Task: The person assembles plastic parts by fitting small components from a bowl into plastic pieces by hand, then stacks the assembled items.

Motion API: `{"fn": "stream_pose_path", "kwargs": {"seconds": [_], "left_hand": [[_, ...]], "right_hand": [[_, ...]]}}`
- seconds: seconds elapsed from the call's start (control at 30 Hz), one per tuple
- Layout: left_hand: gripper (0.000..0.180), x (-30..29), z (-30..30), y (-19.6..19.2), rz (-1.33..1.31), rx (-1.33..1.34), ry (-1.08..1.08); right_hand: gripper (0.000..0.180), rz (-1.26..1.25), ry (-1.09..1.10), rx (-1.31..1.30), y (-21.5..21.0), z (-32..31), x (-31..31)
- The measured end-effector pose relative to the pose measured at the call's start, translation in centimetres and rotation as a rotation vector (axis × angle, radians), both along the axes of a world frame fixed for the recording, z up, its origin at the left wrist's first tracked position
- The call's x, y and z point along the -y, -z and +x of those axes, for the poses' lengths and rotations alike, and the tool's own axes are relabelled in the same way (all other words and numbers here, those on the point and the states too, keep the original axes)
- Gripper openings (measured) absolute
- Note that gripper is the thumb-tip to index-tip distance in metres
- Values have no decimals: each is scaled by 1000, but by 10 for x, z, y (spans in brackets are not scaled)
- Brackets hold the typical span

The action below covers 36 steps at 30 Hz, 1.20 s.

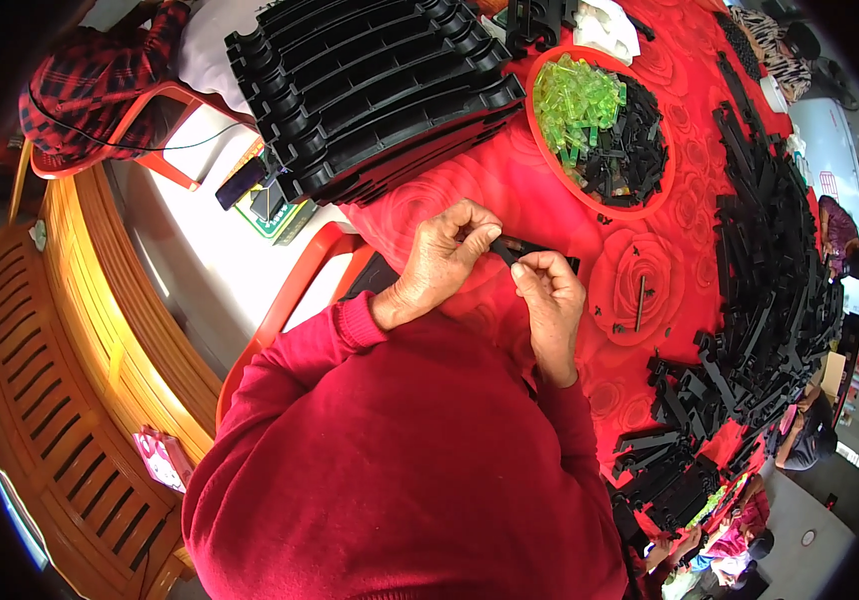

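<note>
From overhead, the left hand [440,262] and the right hand [550,295] both pinched shut on a small black plastic part [525,250], held above the red rose-patterned tablecloth [430,205], near a red bowl [550,160] of green clips [575,100] and black pieces.

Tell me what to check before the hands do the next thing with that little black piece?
1. Left hand has a grip on the small black part: ok.
2. Right hand touches the same part: ok.
3. How the part's ends line up: cannot tell, fingers cover it.
4. Red bowl with green clear pieces and black bits sits on the table beyond the hands: ok.
5. Stack of black trays stands apart from the hands: ok.
6. Red rose tablecloth under the hands free of loose parts: ok.
</note>
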<state>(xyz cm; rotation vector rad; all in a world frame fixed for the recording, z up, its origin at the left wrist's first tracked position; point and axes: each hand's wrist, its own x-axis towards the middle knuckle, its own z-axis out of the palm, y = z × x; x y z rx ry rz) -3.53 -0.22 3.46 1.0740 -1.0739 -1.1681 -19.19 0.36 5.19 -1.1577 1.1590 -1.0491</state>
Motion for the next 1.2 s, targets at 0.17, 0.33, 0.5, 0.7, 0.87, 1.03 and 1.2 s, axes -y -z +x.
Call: {"fn": "stream_pose_path", "kwargs": {"seconds": [0.17,0.33,0.5,0.7,0.87,1.03,1.2], "left_hand": [[3,-7,-7,7,-43,-16,-83],[3,-6,-8,11,13,-116,-25],[6,-3,-3,6,94,-205,9],[22,-5,39,18,-474,774,-198],[23,-13,48,31,-511,900,-206],[29,-11,47,29,-562,911,-107],[31,-8,42,31,-570,934,-46]], "right_hand": [[7,89,53,40,15,1,-4],[5,38,171,111,15,5,-2],[6,-39,72,32,0,-8,11],[10,-312,68,-499,6,-36,32],[9,-289,66,-599,25,-33,38],[9,-371,28,-737,23,-24,40],[10,-345,15,-727,24,-21,42]]}}
